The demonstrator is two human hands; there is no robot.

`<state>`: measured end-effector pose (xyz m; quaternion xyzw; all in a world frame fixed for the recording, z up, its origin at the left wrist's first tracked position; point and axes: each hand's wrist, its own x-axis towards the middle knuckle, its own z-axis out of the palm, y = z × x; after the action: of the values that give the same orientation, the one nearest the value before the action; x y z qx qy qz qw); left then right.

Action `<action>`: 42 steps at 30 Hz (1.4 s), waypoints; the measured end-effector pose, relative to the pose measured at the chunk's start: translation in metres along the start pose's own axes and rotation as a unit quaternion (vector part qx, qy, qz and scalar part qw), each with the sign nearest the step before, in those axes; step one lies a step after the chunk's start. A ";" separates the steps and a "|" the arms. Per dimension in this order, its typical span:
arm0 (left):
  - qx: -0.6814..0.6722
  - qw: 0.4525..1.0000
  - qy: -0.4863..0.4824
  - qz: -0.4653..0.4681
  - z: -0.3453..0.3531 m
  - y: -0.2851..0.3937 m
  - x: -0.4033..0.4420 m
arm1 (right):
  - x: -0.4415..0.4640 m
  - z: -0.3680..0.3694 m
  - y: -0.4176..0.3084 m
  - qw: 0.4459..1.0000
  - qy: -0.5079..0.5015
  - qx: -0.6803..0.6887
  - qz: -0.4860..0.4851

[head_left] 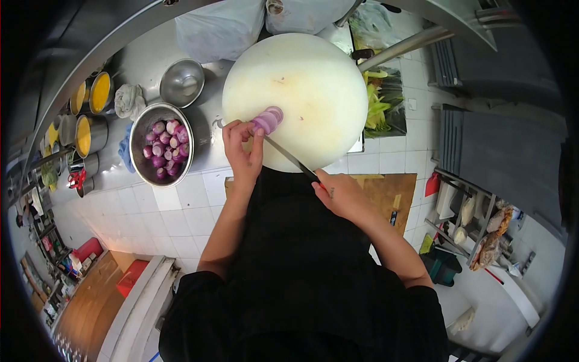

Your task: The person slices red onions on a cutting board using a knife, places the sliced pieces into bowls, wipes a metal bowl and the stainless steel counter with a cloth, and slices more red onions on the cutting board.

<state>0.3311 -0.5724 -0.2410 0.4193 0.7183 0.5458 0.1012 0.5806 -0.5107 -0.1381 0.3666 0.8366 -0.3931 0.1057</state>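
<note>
Stainless steel forms the counter (208, 130) to the left of a round white chopping board (325, 90), with white tiles (181, 198) showing beyond the counter's near edge. Between the board's middle and its near left edge lies the sliced purple onion (269, 119), its rounds overlapping; the left hand (242, 148) pinches it at the near end. Closed around the handle, the right hand (341, 196) holds a knife (288, 154), the blade slanting over the board's near left edge. By the counter's near edge, a metal bowl (158, 113) carries whole purple onions (163, 142), beside a smaller bowl (182, 84). Plastic bags (220, 30) crowd the board's far edge, their contents unclear; green leaves (377, 105) show past its right edge. Left fingers hide part of the onion and the right hand covers most of the handle. Shelves at far left are too small to read, and dark lens borders cut off the room's corners.
</note>
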 end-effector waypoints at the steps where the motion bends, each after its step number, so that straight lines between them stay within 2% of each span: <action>1: -0.003 1.000 -0.004 -0.011 -0.001 -0.001 0.000 | -0.004 0.002 0.005 1.000 0.003 0.015 -0.003; 6: -0.002 0.999 -0.036 -0.015 -0.007 -0.005 0.002 | -0.027 -0.007 0.014 0.999 0.003 0.044 0.013; 8: -0.007 0.999 -0.048 -0.016 -0.016 -0.005 0.009 | -0.043 -0.014 0.022 0.999 0.032 0.018 -0.006; 9: 0.003 0.996 -0.093 -0.011 -0.023 -0.003 0.015 | -0.054 -0.021 0.027 0.999 0.033 0.018 -0.009; 10: 0.014 0.990 -0.137 -0.008 -0.031 0.000 0.021 | -0.067 -0.031 0.033 0.996 0.054 0.064 -0.006; 11: 0.016 0.991 -0.135 -0.007 -0.039 0.003 0.032 | -0.077 -0.040 0.038 0.991 0.073 0.111 -0.003; 12: 0.060 0.976 -0.206 0.050 -0.045 0.008 0.047 | -0.085 -0.048 0.042 0.991 0.073 0.111 -0.006; 13: 0.103 0.950 -0.275 0.107 -0.048 0.011 0.061 | -0.093 -0.057 0.044 0.991 0.068 0.104 0.052; 14: 0.105 0.950 -0.273 0.109 -0.048 0.013 0.074 | -0.097 -0.061 0.046 0.987 0.065 0.096 0.110; 15: 0.089 0.924 -0.350 0.128 -0.046 0.013 0.090 | -0.098 -0.063 0.048 0.983 0.064 0.098 0.144; 17: 0.090 0.864 -0.471 0.150 -0.036 0.012 0.113 | -0.096 -0.063 0.049 0.983 0.076 0.089 0.139; 18: 0.093 0.865 -0.469 0.154 -0.031 0.014 0.121 | -0.094 -0.061 0.049 0.983 0.085 0.080 0.139; 20: 0.125 0.797 -0.566 0.170 -0.022 0.022 0.134 | -0.090 -0.053 0.050 0.982 0.094 0.101 0.130; 21: 0.128 0.796 -0.565 0.173 -0.019 0.025 0.139 | -0.088 -0.049 0.050 0.980 0.099 0.122 0.125; 23: 0.174 0.748 -0.626 0.136 -0.015 0.031 0.146 | -0.085 -0.042 0.044 0.978 0.104 0.127 0.130; 30: 0.126 0.789 -0.581 0.152 -0.029 0.014 0.136 | -0.083 -0.023 0.045 0.966 0.110 0.179 0.149; 33: 0.104 0.825 -0.539 0.130 -0.040 0.008 0.121 | -0.078 -0.024 0.044 0.962 0.107 0.192 0.162; 35: 0.055 0.855 -0.513 0.059 -0.046 0.000 0.113 | -0.073 -0.024 0.046 0.964 0.114 0.181 0.155; 36: 0.058 0.858 -0.507 0.059 -0.050 0.001 0.110 | -0.070 -0.024 0.047 0.966 0.121 0.173 0.152; 38: -0.042 0.883 -0.460 -0.081 -0.062 0.005 0.106 | -0.063 -0.026 0.046 0.967 0.125 0.174 0.140; 40: -0.052 0.901 -0.420 -0.092 -0.078 -0.019 0.110 | -0.058 -0.027 0.048 0.967 0.129 0.176 0.130; 42: -0.123 0.944 -0.300 -0.057 -0.094 -0.055 0.133 | -0.054 -0.025 0.052 0.969 0.126 0.172 0.127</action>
<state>0.1634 -0.5460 -0.2113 0.5062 0.6047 0.4723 0.3937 0.6581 -0.4990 -0.1259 0.5287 0.7097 -0.4653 -0.0160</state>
